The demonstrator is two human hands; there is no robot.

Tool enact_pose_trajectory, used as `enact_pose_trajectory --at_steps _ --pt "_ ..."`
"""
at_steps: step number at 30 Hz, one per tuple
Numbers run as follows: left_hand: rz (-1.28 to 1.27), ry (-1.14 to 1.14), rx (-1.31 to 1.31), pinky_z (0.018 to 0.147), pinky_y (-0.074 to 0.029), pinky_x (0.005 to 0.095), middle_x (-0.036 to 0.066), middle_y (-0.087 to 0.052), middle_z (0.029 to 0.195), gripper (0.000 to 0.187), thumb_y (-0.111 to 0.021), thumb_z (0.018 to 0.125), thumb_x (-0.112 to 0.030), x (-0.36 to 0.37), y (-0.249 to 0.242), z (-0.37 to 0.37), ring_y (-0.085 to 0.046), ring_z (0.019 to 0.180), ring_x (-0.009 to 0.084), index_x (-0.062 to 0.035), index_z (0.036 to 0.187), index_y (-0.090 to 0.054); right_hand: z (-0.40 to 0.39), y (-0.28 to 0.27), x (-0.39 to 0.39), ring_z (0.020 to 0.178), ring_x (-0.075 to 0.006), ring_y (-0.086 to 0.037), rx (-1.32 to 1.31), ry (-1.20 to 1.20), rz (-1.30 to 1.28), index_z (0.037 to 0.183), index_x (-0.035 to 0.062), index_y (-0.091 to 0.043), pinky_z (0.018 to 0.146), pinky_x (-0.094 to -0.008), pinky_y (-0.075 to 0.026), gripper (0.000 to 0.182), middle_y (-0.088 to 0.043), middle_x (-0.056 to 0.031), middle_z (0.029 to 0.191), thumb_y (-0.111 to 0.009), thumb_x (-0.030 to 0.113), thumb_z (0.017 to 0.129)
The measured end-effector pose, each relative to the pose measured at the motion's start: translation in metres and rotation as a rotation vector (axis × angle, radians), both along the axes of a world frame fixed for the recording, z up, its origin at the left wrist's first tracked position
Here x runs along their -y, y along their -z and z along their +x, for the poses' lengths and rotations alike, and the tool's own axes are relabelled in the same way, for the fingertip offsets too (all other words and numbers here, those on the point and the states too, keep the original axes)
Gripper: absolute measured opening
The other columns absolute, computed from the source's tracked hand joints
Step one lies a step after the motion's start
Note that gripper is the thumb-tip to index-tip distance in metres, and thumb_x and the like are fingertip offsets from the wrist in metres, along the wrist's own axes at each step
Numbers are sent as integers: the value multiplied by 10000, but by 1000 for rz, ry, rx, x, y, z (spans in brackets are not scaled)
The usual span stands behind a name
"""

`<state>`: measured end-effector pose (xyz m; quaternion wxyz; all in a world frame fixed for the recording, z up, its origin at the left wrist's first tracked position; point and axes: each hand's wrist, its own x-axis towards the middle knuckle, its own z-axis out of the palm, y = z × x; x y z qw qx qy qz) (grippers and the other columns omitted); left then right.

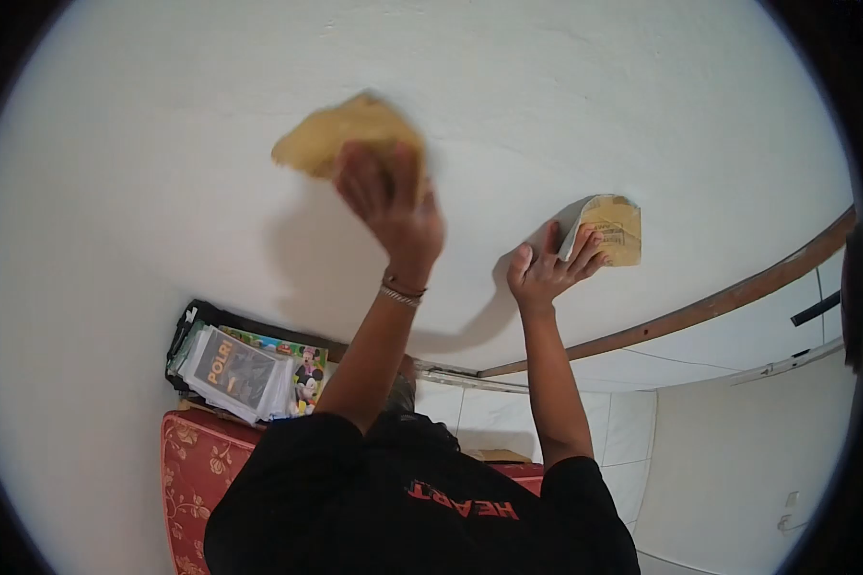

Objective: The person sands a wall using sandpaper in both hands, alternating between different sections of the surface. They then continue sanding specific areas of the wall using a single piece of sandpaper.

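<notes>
Both of my arms reach up to a white wall [508,105]. My left hand [393,206] is closed on a yellow-tan sheet of sandpaper [345,129], held at the wall; hand and sheet are smeared by motion. Lower and to the right, my right hand [551,268] grips a smaller tan piece of sandpaper [618,230] against the wall. Printed marks show on its back, and its left edge curls away from the surface. The fingers lie over this piece, with the thumb apart to the left. A bracelet [401,290] circles my left wrist.
At the lower left, a black container [184,326] holds books and papers [240,369] above a red floral cushion [211,460]. A brown wooden strip [690,321] runs along the wall's lower right edge. Pale floor tiles [614,422] lie below.
</notes>
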<state>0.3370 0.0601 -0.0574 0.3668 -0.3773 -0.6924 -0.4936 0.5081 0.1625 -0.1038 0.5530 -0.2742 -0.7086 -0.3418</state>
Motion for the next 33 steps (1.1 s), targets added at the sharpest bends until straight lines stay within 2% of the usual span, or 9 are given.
enact_pose_trajectory --at_steps 4,6,10,13,17,22,26,29,33 --pt "694 99 577 1100 -111 390 161 -192 1447 537 -406 904 -206 -10 161 -64 -168 1339 268 -3 1373 -242 1 -9 4 1331 -404 -156 45 2 42 1042 57 -565 1045 -577 -73 394 -237 -237 1409 -349 347 885" --pt "996 868 1807 1019 -317 385 118 -432 1303 440 -261 952 -282 17 284 -95 -422 1174 250 -28 1293 -376 0 -7 8 1327 -413 -160 59 -33 65 1060 5 -535 1047 -573 -69 404 -241 -261 1398 -360 327 892" --pt "1187 380 1730 949 -391 386 129 -512 1193 385 -259 958 -219 10 193 -41 -473 1107 242 -3 1215 -446 1 -1 1 1329 -402 -162 43 17 25 1058 45 -573 1046 -576 -76 413 -238 -229 1410 -350 345 883" --pt "634 213 782 1009 -297 396 208 -520 1142 381 -292 950 -185 3 110 -48 -438 1140 298 100 1146 -451 1 -3 0 1331 -396 -161 46 33 24 1034 81 -618 1049 -574 -78 423 -233 -200 1422 -344 361 873" --pt "261 98 261 1092 -80 439 254 -132 1438 518 -444 895 -222 -4 -14 10 -101 1346 380 90 1295 -336 1 -5 4 1330 -412 -146 68 -12 42 1041 -39 -555 1049 -564 -74 439 -225 -266 1403 -356 322 891" --pt "512 149 476 1094 -82 456 288 -185 1408 494 -432 882 -188 -14 68 15 -141 1333 397 113 1266 -356 2 1 -4 1336 -391 -149 22 -5 22 893 99 -649 1045 -580 -75 388 -235 -201 1421 -361 358 870" --pt "262 -99 642 917 -383 379 229 -544 1046 326 -393 934 -182 -24 309 -30 -516 1001 314 104 1063 -481 3 -2 -2 1338 -386 -147 34 0 19 952 104 -638 1047 -576 -73 383 -237 -199 1420 -356 350 872" --pt "787 165 1386 894 -381 385 211 -560 995 368 -381 953 -240 16 232 -4 -524 983 320 99 1040 -495 3 1 -3 1338 -384 -149 28 -19 50 1102 79 -555 1047 -577 -73 403 -242 -202 1417 -362 348 870" --pt "226 66 652 1019 -222 429 268 -314 1286 414 -369 950 -211 16 143 -18 -288 1227 373 138 1166 -420 8 0 2 1332 -400 -137 100 -1 -57 1342 -34 -255 1055 -548 -74 622 -154 -266 1419 -434 340 878"
